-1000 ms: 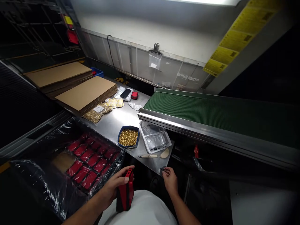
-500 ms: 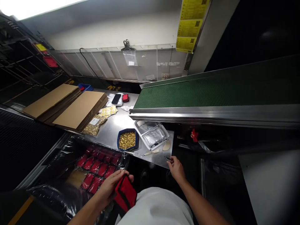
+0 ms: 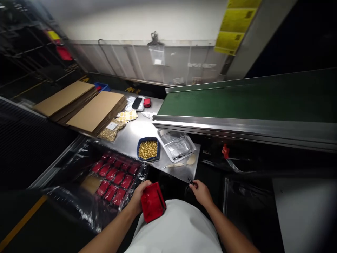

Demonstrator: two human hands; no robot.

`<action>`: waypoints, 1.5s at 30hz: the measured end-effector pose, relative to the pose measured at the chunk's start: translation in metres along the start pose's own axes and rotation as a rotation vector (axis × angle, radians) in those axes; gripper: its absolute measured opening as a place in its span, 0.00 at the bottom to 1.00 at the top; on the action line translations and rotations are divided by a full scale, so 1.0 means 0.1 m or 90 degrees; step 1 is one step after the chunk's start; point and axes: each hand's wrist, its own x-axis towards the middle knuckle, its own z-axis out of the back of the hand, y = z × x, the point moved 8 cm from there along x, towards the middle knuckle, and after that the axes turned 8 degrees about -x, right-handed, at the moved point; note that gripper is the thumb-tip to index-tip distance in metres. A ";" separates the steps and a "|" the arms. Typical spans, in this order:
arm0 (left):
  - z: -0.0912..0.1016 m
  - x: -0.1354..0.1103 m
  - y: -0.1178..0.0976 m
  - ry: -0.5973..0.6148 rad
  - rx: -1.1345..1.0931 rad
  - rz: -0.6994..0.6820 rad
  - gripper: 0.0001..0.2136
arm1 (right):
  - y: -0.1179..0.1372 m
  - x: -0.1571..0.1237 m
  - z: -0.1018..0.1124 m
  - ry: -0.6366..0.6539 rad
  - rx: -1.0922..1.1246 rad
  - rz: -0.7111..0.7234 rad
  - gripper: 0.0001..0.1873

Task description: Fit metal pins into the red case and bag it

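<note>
Turned since the earlier frame, the red case [image 3: 152,202] presents its broad face, a dark band along its right side. Left hand [image 3: 140,196]: fingers bent round the case's upper left edge, gripping it in front of the white garment [image 3: 176,228]. Right hand [image 3: 201,193]: fingertips drawn together on a small black piece [image 3: 190,181] by the near corner of the counter [image 3: 129,137]; whether the piece touches the metal cannot be told. Beyond, on the counter: a blue bin [image 3: 138,151] of gold bits [image 3: 148,149], beside a white tray [image 3: 163,145]. At left, red packs [image 3: 119,177] in rows under clear plastic [image 3: 79,207].
</note>
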 end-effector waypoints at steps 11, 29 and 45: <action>-0.29 0.05 0.00 0.178 -0.232 0.056 0.22 | 1.50 -0.35 0.39 0.058 0.075 0.127 0.28; -0.60 -0.53 -0.49 0.181 -0.189 0.010 0.32 | 3.05 -1.11 0.57 0.078 -0.025 0.424 0.08; -0.72 -0.52 -0.45 0.163 -0.141 0.079 0.34 | 2.98 -1.08 0.69 0.118 -0.011 0.436 0.07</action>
